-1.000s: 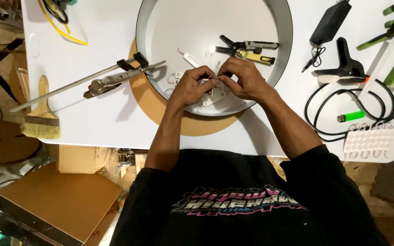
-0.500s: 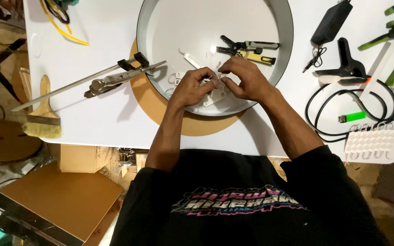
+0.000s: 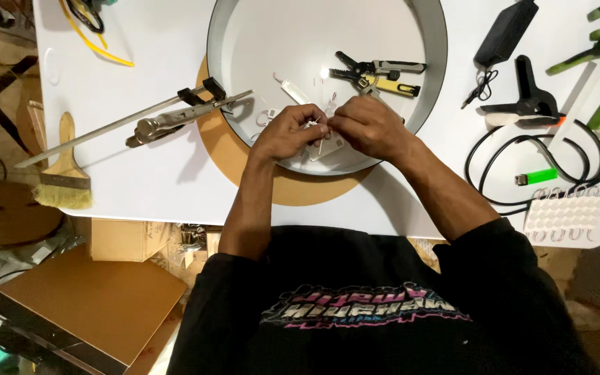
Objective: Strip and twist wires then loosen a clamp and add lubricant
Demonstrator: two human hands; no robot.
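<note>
Both hands meet inside the round white tray (image 3: 425, 104) near the worktop's front edge. The left hand (image 3: 287, 132) and right hand (image 3: 368, 126) pinch a small white part (image 3: 321, 142) with thin wires. Pulling hard could snap them, or the part could slip.

Both hands are meeting inside the near edge of a round pan (image 3: 244, 42) that is sitting on a disc (image 3: 230, 156) on the surface (image 3: 140, 180). The left hand (image 3: 287, 132) and right hand (image 3: 368, 126) are touching a small flat piece (image 3: 326, 147) between them. Just beyond the right hand, pliers (image 3: 376, 73) are lying in the pan. Left of the left hand, a clamp bar (image 3: 147, 123) is resting across the pan's rim, and a brush (image 3: 64, 173) is lying farther left. Well to the right of the right hand, a spring clamp (image 3: 530, 94), a coiled cable (image 3: 543, 163), a lighter (image 3: 535, 177) and a pad of bumps (image 3: 564, 217) are lying on the surface.
</note>
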